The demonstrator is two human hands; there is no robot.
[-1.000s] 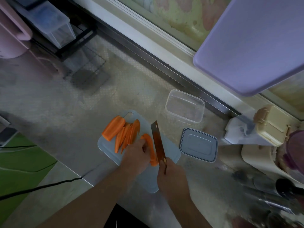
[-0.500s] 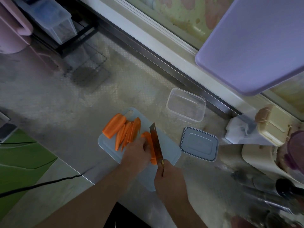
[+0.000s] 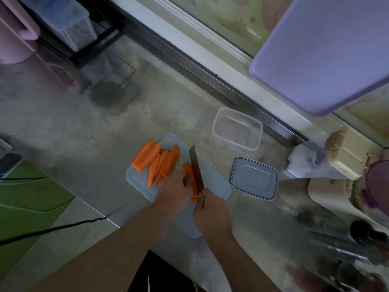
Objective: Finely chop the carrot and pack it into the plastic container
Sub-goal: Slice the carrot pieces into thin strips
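A pale blue cutting board point(image 3: 216, 182) lies on the steel counter. Several long carrot slices point(image 3: 163, 166) and one thick carrot piece point(image 3: 145, 154) lie at its far left. My left hand point(image 3: 174, 192) holds down another carrot piece point(image 3: 189, 171) in the board's middle. The knife point(image 3: 196, 167) lies lengthwise along this piece's right side, its handle gripped in my right hand point(image 3: 210, 213). A clear plastic container point(image 3: 237, 128) stands empty beyond the board, with its grey lid point(image 3: 254, 178) flat on the counter to the board's right.
A purple tray point(image 3: 324, 51) juts overhead at the top right. White and cream containers point(image 3: 345, 157) crowd the right side, dark utensils point(image 3: 341, 239) below them. A wire rack point(image 3: 105, 81) and clear box point(image 3: 69, 20) sit at the far left. A black cable point(image 3: 52, 228) crosses the near left.
The knife has shifted slightly left onto the carrot piece under my left hand. Both hands have stayed over the board.
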